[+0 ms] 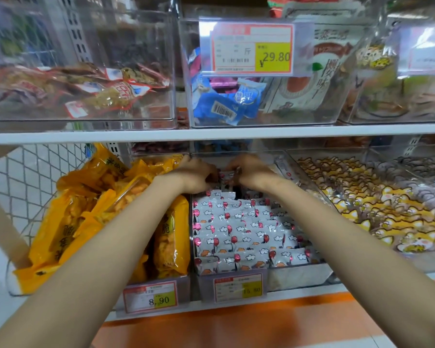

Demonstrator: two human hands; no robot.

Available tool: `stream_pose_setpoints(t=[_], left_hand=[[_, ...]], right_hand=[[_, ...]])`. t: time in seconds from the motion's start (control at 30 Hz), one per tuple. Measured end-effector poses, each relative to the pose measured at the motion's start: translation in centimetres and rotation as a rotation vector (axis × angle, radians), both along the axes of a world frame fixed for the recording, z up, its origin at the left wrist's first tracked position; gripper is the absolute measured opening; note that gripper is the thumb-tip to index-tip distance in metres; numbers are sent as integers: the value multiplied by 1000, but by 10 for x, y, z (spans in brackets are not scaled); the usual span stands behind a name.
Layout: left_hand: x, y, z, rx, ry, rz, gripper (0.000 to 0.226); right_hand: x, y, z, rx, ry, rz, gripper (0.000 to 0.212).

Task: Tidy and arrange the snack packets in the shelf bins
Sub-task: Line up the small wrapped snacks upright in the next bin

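Both hands reach to the back of a clear plastic bin [299, 276] on the lower shelf. The left hand [195, 175] and the right hand [251, 172] are close together, almost touching, with the fingers curled down. Between them they grip a few packets [236, 229] of the same kind that fills the bin. The view there is a little blurred, so it seems each hand pinches its own packet, but this is not sure.

The packets are small, flat and square, of shiny white foil with crimped edges, printed with red balloons and white clouds. They stand upright in tight rows from the front wall to the hands. Just before the hands there is a dark gap in the rows.

A paper price tag [237, 287] in a clear holder sits on the front wall of the bin.

In the bin just to the left stand glossy yellow bags [171, 243], long and puffy, with orange pieces visible through clear windows. More of them lie tilted in a white wire basket [18, 187] further left.

To the right, a wide clear bin holds fox packets [377, 207], yellow and grey, in loose layers.

Above runs a white shelf board [236, 133]. On it stand tall clear bins, and the middle one holds soft blue packets [226, 104].
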State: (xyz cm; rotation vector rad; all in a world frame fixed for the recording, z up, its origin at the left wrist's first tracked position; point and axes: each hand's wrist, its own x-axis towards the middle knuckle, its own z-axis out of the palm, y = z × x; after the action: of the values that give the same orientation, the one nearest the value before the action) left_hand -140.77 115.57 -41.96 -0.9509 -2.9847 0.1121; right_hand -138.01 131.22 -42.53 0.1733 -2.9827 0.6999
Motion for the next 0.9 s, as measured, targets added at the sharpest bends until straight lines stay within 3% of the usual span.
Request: stream_pose_setpoints(t=[0.17,0.47,0.6,0.8,0.9], left_hand=[[3,0,1,199,-97,45,27],[13,10,1,206,-78,15,18],[11,13,-7,40,-155,-33,35],[7,11,-5,16,-179,-45,39],[5,14,-7,93,-187,-40,36]], right_hand=[[-2,-2,-3,49,57,-46,15],[6,0,-1,128,-37,49,28],[7,5,-9,253,-73,41,29],[5,25,4,66,18,2,31],[11,39,18,100,-36,-16,19]])
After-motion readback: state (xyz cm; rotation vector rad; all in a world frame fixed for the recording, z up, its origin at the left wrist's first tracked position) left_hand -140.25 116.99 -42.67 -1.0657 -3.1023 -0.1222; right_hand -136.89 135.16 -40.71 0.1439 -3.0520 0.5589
